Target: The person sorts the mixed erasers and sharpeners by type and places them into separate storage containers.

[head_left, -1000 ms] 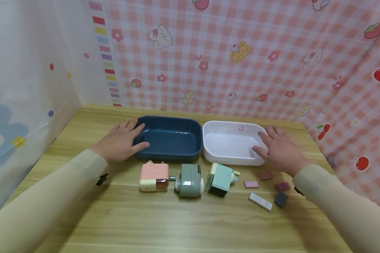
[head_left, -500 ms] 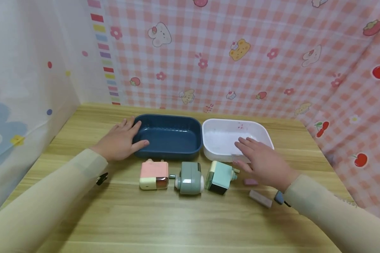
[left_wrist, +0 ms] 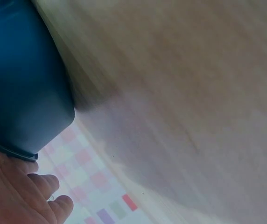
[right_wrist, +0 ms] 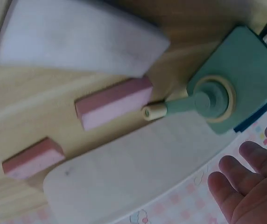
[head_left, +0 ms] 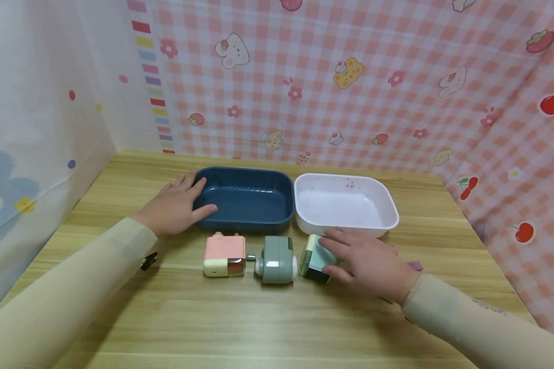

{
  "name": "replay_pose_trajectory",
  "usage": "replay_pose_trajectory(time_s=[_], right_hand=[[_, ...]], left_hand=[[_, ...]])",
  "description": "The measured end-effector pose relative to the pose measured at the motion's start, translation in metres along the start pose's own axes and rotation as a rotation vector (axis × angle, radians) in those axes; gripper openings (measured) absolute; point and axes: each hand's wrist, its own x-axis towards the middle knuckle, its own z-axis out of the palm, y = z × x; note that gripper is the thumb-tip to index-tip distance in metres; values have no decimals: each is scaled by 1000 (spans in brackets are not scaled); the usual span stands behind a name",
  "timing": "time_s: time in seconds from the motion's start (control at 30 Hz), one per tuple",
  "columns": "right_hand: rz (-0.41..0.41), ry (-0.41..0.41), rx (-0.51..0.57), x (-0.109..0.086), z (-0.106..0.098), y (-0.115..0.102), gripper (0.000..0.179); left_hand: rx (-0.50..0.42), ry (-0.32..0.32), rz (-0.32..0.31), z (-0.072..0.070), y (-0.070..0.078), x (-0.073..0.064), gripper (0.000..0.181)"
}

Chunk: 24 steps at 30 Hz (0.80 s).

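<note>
My left hand [head_left: 173, 207] rests with straight fingers on the left rim of the dark blue tray [head_left: 244, 225]. The left wrist view shows its fingers close under the edge of the tray [left_wrist: 26, 84]. My right hand [head_left: 369, 264] hovers over the mint-green crank pencil sharpener [head_left: 322, 253], fingers extended and partly covering it. In the right wrist view, the crank side of this sharpener [right_wrist: 250, 70] faces the camera, near the fingertips. Left of it stand a grey-green pencil sharpener [head_left: 278, 260] and a pink-and-cream pencil sharpener [head_left: 224, 251].
A white tray [head_left: 311, 224] sits beside the blue one. Under the right hand lie a white eraser [right_wrist: 77, 37], a pink eraser [right_wrist: 115, 102] and a reddish eraser [right_wrist: 33, 158], mostly hidden in the head view. Patterned cloth [head_left: 281, 77] hangs behind the wooden table [head_left: 240, 328].
My right hand has left the right end of the white tray and moved left and nearer, over the erasers to the mint-green pencil sharpener. The left hand stays on the blue tray.
</note>
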Motion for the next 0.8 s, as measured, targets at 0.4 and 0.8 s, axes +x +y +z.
replay_pose_trajectory(time_s=[0.4, 0.8], right_hand=[[27, -64, 9, 1, 12, -1, 68], [5, -60, -6, 1, 18, 0, 75]], left_hand=[[0, 8, 6, 1, -1, 1, 97], [-23, 15, 4, 3, -1, 1, 96]])
